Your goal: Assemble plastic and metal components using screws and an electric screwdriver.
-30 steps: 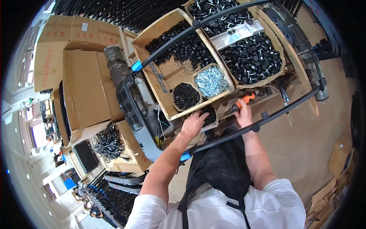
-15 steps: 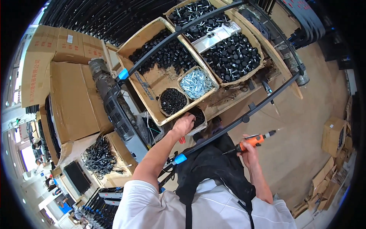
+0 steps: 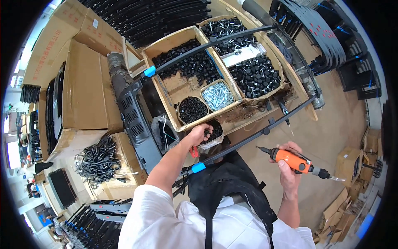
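My right hand (image 3: 289, 166) is wrapped round an orange electric screwdriver (image 3: 292, 161), its dark bit pointing left. My left hand (image 3: 200, 135) reaches to a small container of black screws (image 3: 215, 132) hung at the front of the wooden tray (image 3: 166, 108). Its fingers are curled at the container's rim, and anything pinched in them is hidden. Red handles (image 3: 194, 151) of a tool show just below that wrist. A dark metal frame (image 3: 244, 147) with blue end pieces spans over the tray and in front of me.
In the tray are black knobs (image 3: 195, 62), silver pins (image 3: 217, 96) and a round tub of small black parts (image 3: 192, 109). Beside it lie black-headed bolts (image 3: 255, 76). Cartons (image 3: 85, 87) and bundled cables (image 3: 99, 164) stand left. A second driver (image 3: 284, 108) hangs at the bench edge.
My right hand has moved right with the screwdriver, which has turned so its bit points up-left. My left hand stays at the screw container. The view has shifted slightly.
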`<action>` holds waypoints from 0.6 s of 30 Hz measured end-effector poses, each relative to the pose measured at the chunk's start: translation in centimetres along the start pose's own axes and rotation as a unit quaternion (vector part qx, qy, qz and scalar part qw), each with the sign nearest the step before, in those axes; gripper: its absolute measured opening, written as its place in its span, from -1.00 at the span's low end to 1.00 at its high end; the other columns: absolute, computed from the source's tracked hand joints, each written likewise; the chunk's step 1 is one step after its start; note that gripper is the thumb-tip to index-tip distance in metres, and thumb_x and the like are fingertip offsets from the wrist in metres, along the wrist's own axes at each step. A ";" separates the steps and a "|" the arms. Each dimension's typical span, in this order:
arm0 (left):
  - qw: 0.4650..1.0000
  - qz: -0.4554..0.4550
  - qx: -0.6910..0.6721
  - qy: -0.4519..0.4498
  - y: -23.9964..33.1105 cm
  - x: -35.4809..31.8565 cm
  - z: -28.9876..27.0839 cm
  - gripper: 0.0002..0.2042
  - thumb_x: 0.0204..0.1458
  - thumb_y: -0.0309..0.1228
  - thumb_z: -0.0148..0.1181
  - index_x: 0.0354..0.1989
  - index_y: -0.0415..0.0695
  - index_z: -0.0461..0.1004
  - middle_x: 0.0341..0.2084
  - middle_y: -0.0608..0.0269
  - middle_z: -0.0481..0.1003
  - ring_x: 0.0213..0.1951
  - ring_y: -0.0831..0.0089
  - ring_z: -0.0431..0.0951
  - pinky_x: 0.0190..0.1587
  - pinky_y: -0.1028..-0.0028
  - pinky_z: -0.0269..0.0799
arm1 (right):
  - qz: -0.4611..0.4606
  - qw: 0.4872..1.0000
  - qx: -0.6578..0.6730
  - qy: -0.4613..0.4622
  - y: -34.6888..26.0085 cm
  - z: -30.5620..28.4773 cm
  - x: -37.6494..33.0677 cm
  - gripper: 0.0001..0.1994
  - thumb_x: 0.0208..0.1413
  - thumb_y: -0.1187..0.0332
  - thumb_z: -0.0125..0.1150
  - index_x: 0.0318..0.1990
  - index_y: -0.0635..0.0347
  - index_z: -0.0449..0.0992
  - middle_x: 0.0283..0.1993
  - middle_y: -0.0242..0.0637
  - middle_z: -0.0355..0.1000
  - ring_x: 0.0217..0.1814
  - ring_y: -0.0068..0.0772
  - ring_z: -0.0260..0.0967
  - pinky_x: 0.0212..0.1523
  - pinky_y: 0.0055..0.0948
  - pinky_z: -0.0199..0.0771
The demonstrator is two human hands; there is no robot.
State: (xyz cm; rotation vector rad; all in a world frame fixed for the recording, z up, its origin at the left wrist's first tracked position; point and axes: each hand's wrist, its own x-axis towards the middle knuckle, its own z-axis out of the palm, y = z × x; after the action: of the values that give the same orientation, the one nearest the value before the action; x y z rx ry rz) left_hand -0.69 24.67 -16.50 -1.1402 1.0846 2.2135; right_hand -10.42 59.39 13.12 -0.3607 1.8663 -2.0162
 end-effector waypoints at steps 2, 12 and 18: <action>1.000 0.002 -0.025 0.012 -0.3 -0.1 0.0 -0.82 0.43 -0.29 0.08 -0.07 -0.12 0.51 -0.31 0.31 0.48 -0.41 0.52 0.38 -0.37 0.48 0.33 | -0.021 1.000 -0.006 -0.015 -1.5 0.5 0.5 -0.39 0.19 0.42 0.43 0.36 0.28 0.31 0.16 -0.11 0.47 0.33 -0.05 0.45 0.05 -0.10 0.78; 0.988 -0.051 -0.140 0.028 0.8 -1.4 0.7 -0.83 0.48 -0.27 0.00 -0.04 -0.09 0.43 -0.35 0.34 0.42 -0.46 0.55 0.33 -0.56 0.60 0.09 | -0.158 0.972 -0.080 -0.153 -2.0 2.7 3.9 -0.38 0.09 0.60 0.44 0.32 0.28 0.35 0.17 -0.07 0.56 0.35 0.04 0.50 0.39 0.03 0.46; 0.965 -0.050 -0.244 -0.079 2.2 -5.1 1.4 -0.82 0.48 -0.27 -0.01 -0.12 -0.08 0.44 -0.36 0.34 0.45 -0.50 0.61 0.31 -0.67 0.66 -0.02 | -0.120 0.982 -0.044 -0.140 -1.3 3.0 6.1 -0.40 0.11 0.58 0.45 0.31 0.26 0.35 0.18 -0.07 0.54 0.36 0.05 0.49 0.40 0.05 0.46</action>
State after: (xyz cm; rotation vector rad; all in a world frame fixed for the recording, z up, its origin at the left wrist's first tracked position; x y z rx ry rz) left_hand 0.12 24.37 -10.88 -1.1465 0.4108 2.5110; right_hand -14.72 54.18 14.27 -0.8853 1.8063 -1.9121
